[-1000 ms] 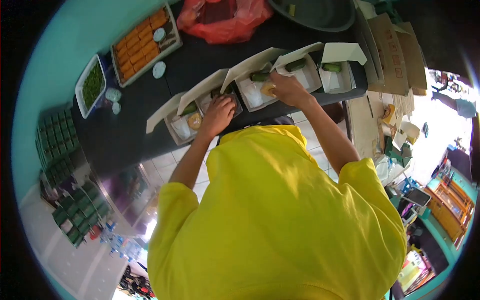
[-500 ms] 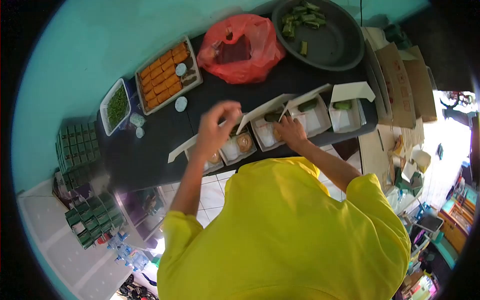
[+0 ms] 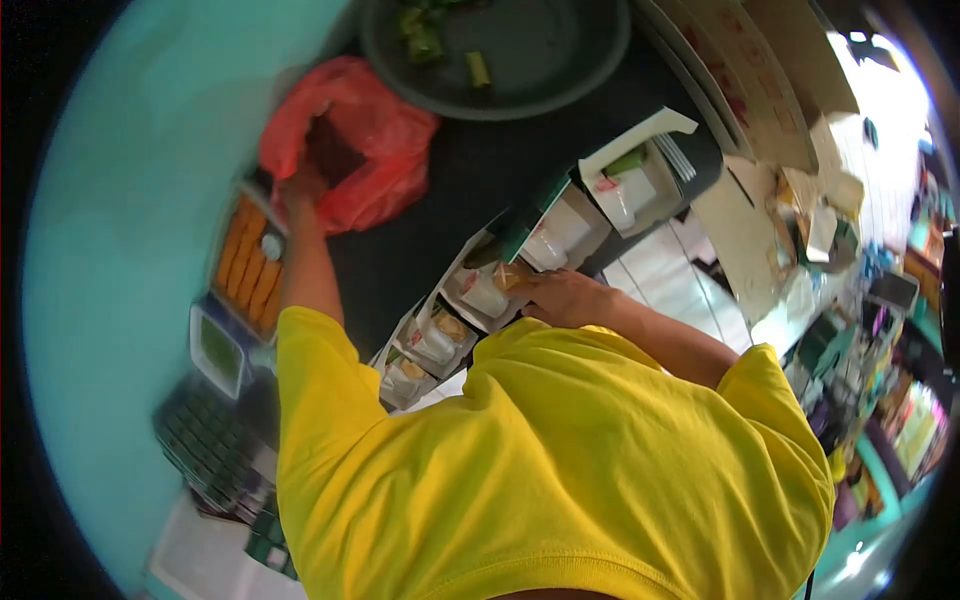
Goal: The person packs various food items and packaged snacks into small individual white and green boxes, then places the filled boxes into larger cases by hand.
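Left hand (image 3: 302, 188): at the mouth of the red bag (image 3: 395, 185), fingers hidden; whether it grasps anything cannot be told. Right hand (image 3: 565, 298): fingers at the snack (image 3: 509, 273), round and brown, in the middle box (image 3: 484, 318) of a row of five; pinch or mere touch, cannot be told. Hazards, as judged: the bag's thin, loose rim could snag the left wrist and drag the bag; a low carry from there could clip the raised lids, tipping a box; a push by the right hand could shift the middle box toward the person, where the shirt (image 3: 560, 450) lies close; the left forearm, passing over the end of the tray (image 3: 222, 262) of orange rolls (image 3: 250, 262), could brush them if lowered. Edges: the boxes line the near rim of the table (image 3: 465, 165), with floor (image 3: 680, 265) below; the basin (image 3: 497, 107) bounds the far side, cardboard (image 3: 755, 85) the right end. Open room: the bare dark strip between bag, basin and lids, wide enough, it seems, for a raised hand.
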`<state>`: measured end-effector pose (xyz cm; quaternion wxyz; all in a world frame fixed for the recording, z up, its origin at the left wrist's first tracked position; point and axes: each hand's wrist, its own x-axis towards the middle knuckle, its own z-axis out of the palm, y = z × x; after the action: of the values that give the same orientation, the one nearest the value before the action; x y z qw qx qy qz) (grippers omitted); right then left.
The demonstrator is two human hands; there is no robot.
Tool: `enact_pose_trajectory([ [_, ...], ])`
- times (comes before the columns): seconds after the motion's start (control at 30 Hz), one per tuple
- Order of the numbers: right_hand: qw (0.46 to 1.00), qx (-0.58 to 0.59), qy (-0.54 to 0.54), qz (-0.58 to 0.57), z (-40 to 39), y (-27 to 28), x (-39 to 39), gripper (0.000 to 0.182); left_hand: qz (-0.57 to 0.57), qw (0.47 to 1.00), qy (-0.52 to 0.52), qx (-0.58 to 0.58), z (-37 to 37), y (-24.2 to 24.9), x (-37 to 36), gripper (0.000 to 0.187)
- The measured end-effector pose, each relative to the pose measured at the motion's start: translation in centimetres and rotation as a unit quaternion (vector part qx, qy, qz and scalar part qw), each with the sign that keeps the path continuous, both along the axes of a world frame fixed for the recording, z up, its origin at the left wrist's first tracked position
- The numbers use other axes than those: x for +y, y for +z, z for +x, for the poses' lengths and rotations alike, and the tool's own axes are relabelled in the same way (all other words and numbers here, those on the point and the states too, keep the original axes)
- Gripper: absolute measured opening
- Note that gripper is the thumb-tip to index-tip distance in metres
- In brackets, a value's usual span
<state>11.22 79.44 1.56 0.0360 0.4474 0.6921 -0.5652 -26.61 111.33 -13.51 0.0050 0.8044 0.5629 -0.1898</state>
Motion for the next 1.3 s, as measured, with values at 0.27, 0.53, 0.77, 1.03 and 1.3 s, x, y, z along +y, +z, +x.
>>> enact_pose_trajectory([
  [0.27, 0.996, 0.017, -0.085, -0.017, 5.5, 0.9, 1.4, 0.042, -0.072, 0.955, -0.121, 0.261, -7.0, -4.7, 1.3, 0.033],
  [0.53, 0.992, -0.020, -0.123, 0.003, 7.0, 2.7, 0.9, 0.036, -0.034, 0.878, -0.143, 0.455, -7.8, -8.4, 2.7, 0.039],
  [0.77, 0.984, -0.044, -0.171, -0.011, 7.0, 5.9, 0.0, 0.036, 0.066, 0.973, 0.191, 0.112, -3.4, 1.9, 1.6, 0.049],
  [1.03, 0.959, 0.099, -0.267, 0.004, 8.3, 9.8, 2.8, 0.036, -0.098, 0.842, 0.381, -0.370, -2.6, 11.1, -2.4, 0.050],
  [1.3, 0.929, 0.332, -0.166, -0.009, -0.5, 13.9, 6.0, 0.043, -0.240, 0.437, 0.407, -0.765, -5.3, 26.0, -15.7, 0.065],
])
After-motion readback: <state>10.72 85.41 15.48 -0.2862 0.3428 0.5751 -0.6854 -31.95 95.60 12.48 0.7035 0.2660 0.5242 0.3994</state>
